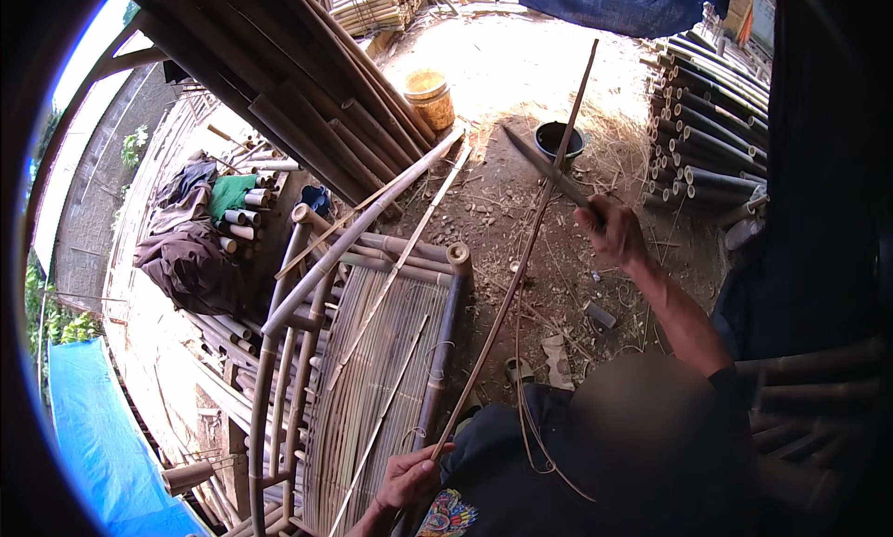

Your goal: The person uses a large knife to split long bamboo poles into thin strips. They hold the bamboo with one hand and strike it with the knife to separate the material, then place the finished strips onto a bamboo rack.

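A long, thin bamboo strip runs slantwise from my lap up toward the bright ground ahead. My left hand is closed around its near end, low in the view. My right hand grips the handle of a large knife, its dark blade pointing up and to the left. The blade crosses the strip in its upper part and seems to touch it. Thin curled fibres hang beside the strip over my dark clothing. The knife handle is mostly hidden in my fist.
A bamboo bench with a slatted seat stands on the left, loose strips lying across it. Ahead are a black basin and a yellowish bucket. Stacked poles rise at the right; dark bamboo lengths lean at upper left. Shavings litter the soil.
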`<act>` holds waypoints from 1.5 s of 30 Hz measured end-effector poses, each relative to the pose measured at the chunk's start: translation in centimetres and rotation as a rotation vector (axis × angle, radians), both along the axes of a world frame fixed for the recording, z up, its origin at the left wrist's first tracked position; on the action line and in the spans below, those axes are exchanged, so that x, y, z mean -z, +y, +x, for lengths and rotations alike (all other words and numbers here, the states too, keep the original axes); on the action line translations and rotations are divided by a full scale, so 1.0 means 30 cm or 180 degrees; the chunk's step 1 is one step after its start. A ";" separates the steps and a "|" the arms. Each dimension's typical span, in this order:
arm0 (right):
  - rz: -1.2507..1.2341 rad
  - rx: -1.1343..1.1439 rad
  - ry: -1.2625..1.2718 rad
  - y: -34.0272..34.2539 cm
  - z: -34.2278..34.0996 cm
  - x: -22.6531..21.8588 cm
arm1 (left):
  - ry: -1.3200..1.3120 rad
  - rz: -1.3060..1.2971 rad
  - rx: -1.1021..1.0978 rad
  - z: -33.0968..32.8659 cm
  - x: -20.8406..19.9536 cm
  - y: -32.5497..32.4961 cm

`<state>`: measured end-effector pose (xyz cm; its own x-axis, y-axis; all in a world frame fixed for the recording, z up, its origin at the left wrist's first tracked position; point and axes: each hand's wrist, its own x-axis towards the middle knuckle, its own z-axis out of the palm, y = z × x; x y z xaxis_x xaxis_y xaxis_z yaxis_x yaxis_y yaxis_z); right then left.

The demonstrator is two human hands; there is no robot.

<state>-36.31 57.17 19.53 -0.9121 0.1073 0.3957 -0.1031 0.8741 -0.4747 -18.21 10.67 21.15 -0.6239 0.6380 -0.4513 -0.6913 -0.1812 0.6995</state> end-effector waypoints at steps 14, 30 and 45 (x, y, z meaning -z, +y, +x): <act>-0.1265 0.2589 -0.0453 0.895 -0.099 -0.244 | -0.0269 -0.0413 0.0082 0.112 0.071 -0.220; 0.0321 -0.0482 -0.0100 -0.379 0.250 0.033 | 0.1716 -0.1863 -0.0568 -0.425 0.032 0.512; -0.0287 0.0457 -0.1306 -0.088 0.129 0.014 | 0.2241 -0.2282 -0.0443 -0.150 0.066 0.332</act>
